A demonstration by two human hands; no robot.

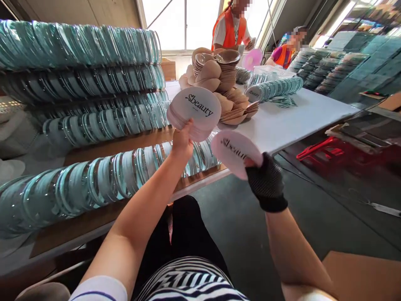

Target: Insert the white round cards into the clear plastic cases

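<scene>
My bare left hand [183,141] grips a thick stack of round pale pink cards [196,109]; the top one reads "beauty" in black script. My right hand [265,182], in a black fingerless mesh glove, pinches a single matching round card [236,154] by its right edge, a little blurred. The two hands are apart, raised over the near edge of the table. Below and behind them lies a long row of clear round discs [119,175], standing on edge with pale pieces between them.
More disc rows [78,46] are piled high on the left. Brown petal-shaped pads [208,75] heap on the white table [313,106], beside another disc row [275,88]. Two people in orange vests [230,31] are beyond. A red stool [328,152] and a cardboard box [363,274] are at right.
</scene>
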